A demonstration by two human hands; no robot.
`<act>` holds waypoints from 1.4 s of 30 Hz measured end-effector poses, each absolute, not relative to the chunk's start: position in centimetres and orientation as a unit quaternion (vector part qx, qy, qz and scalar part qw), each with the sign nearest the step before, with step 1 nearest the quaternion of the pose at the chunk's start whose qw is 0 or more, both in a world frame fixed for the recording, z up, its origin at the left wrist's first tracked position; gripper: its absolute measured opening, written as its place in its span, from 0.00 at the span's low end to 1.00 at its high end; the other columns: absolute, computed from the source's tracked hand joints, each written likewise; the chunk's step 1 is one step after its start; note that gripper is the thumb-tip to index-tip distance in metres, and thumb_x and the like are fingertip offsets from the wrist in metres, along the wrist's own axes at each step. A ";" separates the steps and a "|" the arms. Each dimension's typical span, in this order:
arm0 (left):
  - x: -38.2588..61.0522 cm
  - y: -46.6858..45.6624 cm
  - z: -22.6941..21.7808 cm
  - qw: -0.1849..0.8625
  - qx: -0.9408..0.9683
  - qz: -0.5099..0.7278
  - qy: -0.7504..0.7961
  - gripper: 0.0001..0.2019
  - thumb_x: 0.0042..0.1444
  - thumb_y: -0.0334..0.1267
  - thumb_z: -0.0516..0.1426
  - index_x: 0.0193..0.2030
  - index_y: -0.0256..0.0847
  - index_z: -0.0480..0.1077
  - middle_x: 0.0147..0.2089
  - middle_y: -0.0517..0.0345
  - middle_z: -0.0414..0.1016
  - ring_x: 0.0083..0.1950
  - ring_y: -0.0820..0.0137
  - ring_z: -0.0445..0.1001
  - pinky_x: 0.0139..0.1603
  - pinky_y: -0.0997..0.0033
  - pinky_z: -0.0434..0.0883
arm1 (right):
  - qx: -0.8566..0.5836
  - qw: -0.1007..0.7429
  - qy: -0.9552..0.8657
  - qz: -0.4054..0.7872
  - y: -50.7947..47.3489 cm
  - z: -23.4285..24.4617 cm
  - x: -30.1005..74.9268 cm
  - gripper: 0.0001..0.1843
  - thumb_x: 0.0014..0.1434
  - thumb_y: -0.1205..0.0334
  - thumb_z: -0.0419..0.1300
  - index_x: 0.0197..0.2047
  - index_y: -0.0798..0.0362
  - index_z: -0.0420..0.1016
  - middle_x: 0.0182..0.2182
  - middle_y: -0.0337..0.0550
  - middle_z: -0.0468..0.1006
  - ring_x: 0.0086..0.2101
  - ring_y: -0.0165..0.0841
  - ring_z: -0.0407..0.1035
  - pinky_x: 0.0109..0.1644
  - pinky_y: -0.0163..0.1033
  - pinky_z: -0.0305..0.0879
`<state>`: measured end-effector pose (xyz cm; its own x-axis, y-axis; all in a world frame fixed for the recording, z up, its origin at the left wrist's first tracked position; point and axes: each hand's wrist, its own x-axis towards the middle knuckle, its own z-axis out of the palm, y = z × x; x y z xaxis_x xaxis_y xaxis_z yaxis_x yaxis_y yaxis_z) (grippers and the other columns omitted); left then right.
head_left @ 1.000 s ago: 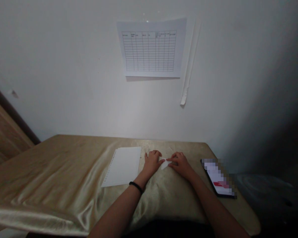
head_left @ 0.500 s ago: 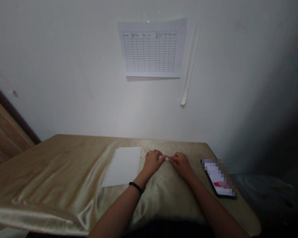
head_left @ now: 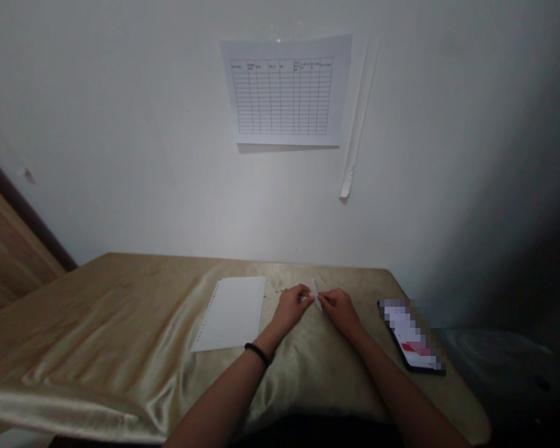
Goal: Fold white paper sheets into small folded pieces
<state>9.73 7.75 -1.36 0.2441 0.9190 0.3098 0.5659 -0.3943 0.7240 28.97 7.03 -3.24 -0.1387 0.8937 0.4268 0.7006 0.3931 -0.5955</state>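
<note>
Small white paper piece (head_left: 315, 291) held between both hands, just right of center in the lower half of the frame. Its left side is pinched between thumb and fingers of the left hand (head_left: 295, 303); its right side is pinched by the fingertips of the right hand (head_left: 340, 306). Paper appears narrow and tilted; folds too small to be made out. Black band (head_left: 257, 354) worn on left wrist. Stacked white sheets (head_left: 233, 314), punched along the left edge, are laid left of the hands, lower center. Phone (head_left: 410, 339), screen lit and partly pixelated, is placed at lower right. Everything is supported by a table covered with gold cloth (head_left: 121, 323). Printed grid sheet (head_left: 282, 96) is fixed to the wall, upper center.
</note>
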 end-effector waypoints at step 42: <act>10.4 7.3 -0.2 0.285 0.756 0.304 0.504 0.14 0.60 0.42 0.61 0.52 0.49 0.79 0.51 0.54 0.82 0.58 0.58 0.76 0.74 0.41 0.42 | -0.525 0.473 -0.669 0.230 7.3 -3.2 28.4 0.14 0.55 0.49 0.64 0.36 0.50 0.83 0.37 0.47 0.84 0.39 0.41 0.77 0.51 0.46 0.70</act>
